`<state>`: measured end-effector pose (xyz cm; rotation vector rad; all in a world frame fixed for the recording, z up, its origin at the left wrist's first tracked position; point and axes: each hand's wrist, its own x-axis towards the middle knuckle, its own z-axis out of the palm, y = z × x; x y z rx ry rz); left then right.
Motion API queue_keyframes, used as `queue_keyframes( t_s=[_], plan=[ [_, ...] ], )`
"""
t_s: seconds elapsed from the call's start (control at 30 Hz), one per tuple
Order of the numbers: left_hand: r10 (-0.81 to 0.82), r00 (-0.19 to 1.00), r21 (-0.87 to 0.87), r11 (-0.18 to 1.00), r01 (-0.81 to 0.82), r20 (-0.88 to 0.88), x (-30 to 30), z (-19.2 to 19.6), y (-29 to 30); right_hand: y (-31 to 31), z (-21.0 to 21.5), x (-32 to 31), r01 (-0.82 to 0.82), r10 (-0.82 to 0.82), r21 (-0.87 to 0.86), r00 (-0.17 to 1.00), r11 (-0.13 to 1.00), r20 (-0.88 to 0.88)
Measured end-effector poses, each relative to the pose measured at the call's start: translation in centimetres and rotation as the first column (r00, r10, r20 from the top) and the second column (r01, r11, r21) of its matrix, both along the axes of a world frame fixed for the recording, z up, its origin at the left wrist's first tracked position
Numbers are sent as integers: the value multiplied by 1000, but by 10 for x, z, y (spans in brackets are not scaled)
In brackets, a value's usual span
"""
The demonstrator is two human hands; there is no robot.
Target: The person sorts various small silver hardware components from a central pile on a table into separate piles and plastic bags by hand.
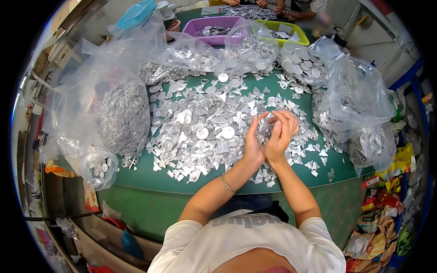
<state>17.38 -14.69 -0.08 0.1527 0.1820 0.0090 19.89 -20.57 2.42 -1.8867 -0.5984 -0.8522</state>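
Many small flat silver metal pieces, some round and others pointed or star-like, lie in a wide loose pile on the green table. Over the right part of this pile my left hand and my right hand come together, wrists close, fingers curved inward. Between the palms a small heap of silver metal pieces shows, cupped by both hands. Their exact shapes are partly hidden by my fingers. A thin bracelet circles my left wrist.
Clear plastic bags full of metal pieces flank the pile: a large bag left, another bag right. Behind stand a purple basin and a lime green basin. Another person's hands rest at the far side. Colourful packages lie right.
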Motion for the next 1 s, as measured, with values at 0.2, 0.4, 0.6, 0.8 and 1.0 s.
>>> queue_keyframes(
  t_s=[0.2,0.4,0.6,0.8,1.0],
  plan=[
    [55,996,-81,995,-61,-64,5,-7,2,-2,-3,-3,-23,32,99,996,995,-87],
    [-22,987,-470,881,-57,-161,10,11,32,-10,-4,3,-17,20,141,1000,990,-19],
    [123,983,-443,880,-170,-133,10,34,108,-11,0,0,-134,138,117,990,984,-25],
    [264,958,-83,958,-273,-109,46,63,224,-9,0,-3,-243,251,128,967,962,-49],
    [128,937,243,969,-49,-324,99,57,280,-11,-3,1,-268,280,135,957,954,-77]
  ],
)
